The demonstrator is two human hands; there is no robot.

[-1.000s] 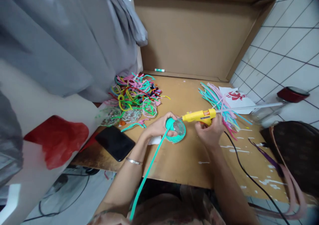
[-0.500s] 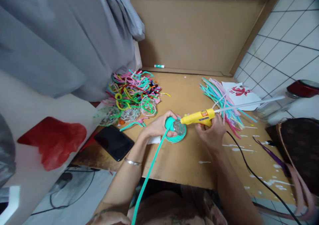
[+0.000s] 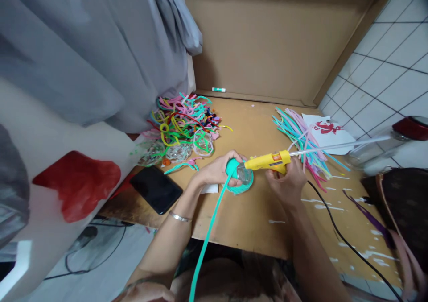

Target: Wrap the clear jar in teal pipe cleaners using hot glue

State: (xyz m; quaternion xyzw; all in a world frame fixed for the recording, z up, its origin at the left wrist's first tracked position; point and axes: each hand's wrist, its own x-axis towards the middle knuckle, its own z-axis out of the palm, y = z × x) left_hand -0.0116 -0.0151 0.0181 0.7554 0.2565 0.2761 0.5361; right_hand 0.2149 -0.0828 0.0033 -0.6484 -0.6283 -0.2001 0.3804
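On the wooden table (image 3: 254,221), her left hand (image 3: 217,170) grips the teal-wrapped cup (image 3: 241,179), seemingly fingertip-pinched, while her right hand (image 3: 286,184) clasps the yellow glue gun (image 3: 267,161).

The yellow glue gun (image 3: 269,161) now lies flatter, its nozzle pressed closer against the teal-wrapped cup (image 3: 241,178) from 3 o'clock.

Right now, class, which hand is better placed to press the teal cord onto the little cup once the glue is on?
Probably the left hand: it already grips the cup where the teal cord wraps it. The right hand is busy with the glue gun.
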